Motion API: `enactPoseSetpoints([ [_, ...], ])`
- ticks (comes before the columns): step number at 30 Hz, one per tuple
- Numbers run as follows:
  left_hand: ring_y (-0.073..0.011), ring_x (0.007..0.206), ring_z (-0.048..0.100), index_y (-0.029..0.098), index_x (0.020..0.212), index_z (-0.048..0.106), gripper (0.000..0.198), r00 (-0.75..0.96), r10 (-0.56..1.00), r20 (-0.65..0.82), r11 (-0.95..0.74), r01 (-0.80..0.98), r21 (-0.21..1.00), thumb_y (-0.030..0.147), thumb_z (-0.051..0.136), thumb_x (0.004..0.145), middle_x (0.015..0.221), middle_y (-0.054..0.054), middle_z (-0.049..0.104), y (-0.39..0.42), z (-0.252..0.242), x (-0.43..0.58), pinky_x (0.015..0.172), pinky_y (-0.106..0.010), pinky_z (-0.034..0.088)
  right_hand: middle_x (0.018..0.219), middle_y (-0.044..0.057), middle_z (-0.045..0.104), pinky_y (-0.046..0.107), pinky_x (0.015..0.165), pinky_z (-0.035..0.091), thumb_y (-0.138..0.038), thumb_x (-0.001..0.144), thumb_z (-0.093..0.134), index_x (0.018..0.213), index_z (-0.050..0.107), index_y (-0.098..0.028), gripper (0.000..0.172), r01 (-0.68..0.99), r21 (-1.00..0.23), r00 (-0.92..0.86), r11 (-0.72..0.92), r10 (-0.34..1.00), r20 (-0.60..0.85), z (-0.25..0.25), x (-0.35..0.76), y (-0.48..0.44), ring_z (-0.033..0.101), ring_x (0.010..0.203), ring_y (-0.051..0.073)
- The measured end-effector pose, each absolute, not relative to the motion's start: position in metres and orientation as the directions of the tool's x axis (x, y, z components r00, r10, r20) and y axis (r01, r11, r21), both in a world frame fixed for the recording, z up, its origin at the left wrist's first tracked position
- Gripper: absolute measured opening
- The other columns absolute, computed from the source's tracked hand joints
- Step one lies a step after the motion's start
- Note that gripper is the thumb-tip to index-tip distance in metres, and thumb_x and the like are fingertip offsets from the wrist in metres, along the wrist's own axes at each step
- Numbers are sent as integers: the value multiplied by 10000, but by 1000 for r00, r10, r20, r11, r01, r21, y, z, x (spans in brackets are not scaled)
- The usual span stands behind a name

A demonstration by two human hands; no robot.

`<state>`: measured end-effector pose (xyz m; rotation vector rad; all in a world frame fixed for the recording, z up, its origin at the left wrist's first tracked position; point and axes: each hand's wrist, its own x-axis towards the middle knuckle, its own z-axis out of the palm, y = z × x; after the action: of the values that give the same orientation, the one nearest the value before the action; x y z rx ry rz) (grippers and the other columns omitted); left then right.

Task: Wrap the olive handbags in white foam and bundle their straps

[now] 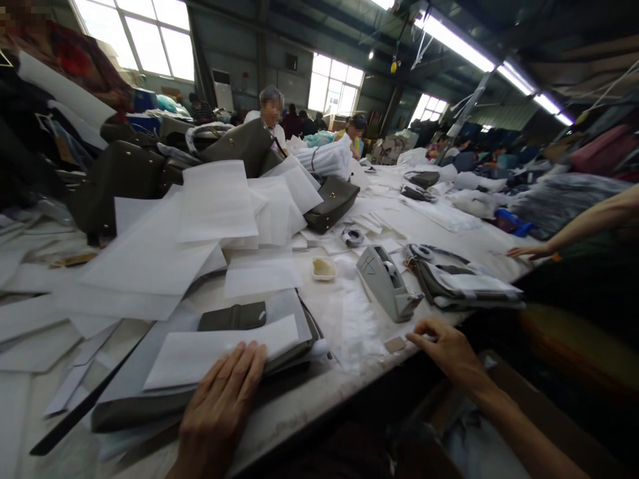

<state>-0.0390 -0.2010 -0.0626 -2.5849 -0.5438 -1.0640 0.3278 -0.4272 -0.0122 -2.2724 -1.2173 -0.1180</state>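
Observation:
My left hand (224,399) lies flat, fingers stretched out, on a folded white foam sheet (210,352). The sheet rests on a dark olive handbag (144,409) lying on its side, with a small olive flap or pouch (234,317) showing behind the sheet. At the table's front edge, my right hand (446,349) has thumb and forefinger pinched together; whatever is between them is too small to make out. Just left of those fingertips is a small brownish piece (395,344). Beyond them stands a grey tape dispenser (387,283).
Loose white sheets (150,259) cover the left of the table, with more olive bags (332,203) behind. A small tray (323,269), a tape roll (352,236) and a wrapped bag (449,279) stand nearby. A co-worker's arm (584,226) reaches in from the right.

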Motion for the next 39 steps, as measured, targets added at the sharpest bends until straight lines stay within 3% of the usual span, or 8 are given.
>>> enactPoseSetpoints([
  [4, -214, 1269, 522, 160, 1398, 487, 454, 665, 211, 716, -886, 439, -147, 93, 317, 983, 1386, -47, 549, -200, -64, -41, 1183, -351, 256, 823, 48, 711, 353, 762, 530, -453, 914, 535, 792, 685, -234, 293, 819, -450, 511, -356, 810, 289, -48, 311, -441, 667, 795, 224],
  [12, -204, 1260, 528, 169, 1387, 502, 451, 646, 214, 732, -875, 460, -151, 83, 326, 981, 1378, -27, 558, -201, -66, -40, 1187, -343, 249, 1231, 96, 669, 534, 1056, 417, -404, 965, 478, 1185, 677, -220, 349, 922, -235, 382, -308, 823, 420, -92, 336, -443, 594, 1174, 283],
  [22, -197, 1243, 546, 164, 1331, 549, 455, 627, 216, 748, -875, 464, -137, 35, 338, 950, 1304, -41, 617, -204, -59, -38, 1149, -345, 301, 919, 84, 730, 470, 858, 504, -501, 925, 531, 887, 730, -225, 343, 906, -333, 421, -262, 654, 629, -65, 321, -423, 673, 895, 277],
  [25, -188, 1217, 565, 155, 1312, 558, 466, 598, 251, 761, -865, 491, -100, 6, 354, 920, 1271, -42, 638, -204, -51, -37, 1126, -337, 330, 847, 58, 701, 409, 813, 493, -469, 901, 595, 812, 693, -228, 275, 901, -410, 373, -144, 740, 560, -41, 281, -389, 652, 854, 252],
  [29, -184, 1194, 577, 143, 1307, 552, 513, 571, 293, 767, -851, 522, -64, -25, 370, 858, 1261, -48, 642, -202, -38, -40, 1106, -334, 356, 820, 7, 664, 343, 756, 464, -330, 826, 703, 787, 649, -230, 119, 887, -458, 210, -65, 938, 275, -28, 237, -340, 618, 804, 205],
  [32, -179, 1181, 585, 147, 1290, 559, 530, 532, 315, 786, -843, 538, -26, -36, 383, 825, 1234, -53, 655, -202, -29, -46, 1082, -327, 389, 834, 2, 643, 323, 709, 446, -316, 710, 785, 830, 640, -220, 212, 911, -393, 190, -124, 972, 135, -39, 224, -316, 593, 790, 205],
  [36, -175, 1182, 588, 166, 1311, 538, 525, 515, 347, 784, -841, 541, 16, -8, 422, 830, 1219, -56, 662, -203, -23, -54, 1064, -322, 421, 772, 22, 615, 323, 678, 432, -260, 825, 644, 768, 617, -209, 81, 954, -289, 142, -85, 973, 181, -59, 225, -306, 575, 752, 205],
  [39, -172, 1194, 580, 171, 1336, 522, 545, 514, 351, 783, -844, 536, 26, -11, 397, 838, 1218, -56, 662, -204, -26, -54, 1065, -328, 424, 789, 46, 644, 330, 690, 456, -289, 918, 497, 785, 623, -211, 199, 941, -340, 113, -9, 951, 288, -57, 243, -305, 594, 743, 205],
])
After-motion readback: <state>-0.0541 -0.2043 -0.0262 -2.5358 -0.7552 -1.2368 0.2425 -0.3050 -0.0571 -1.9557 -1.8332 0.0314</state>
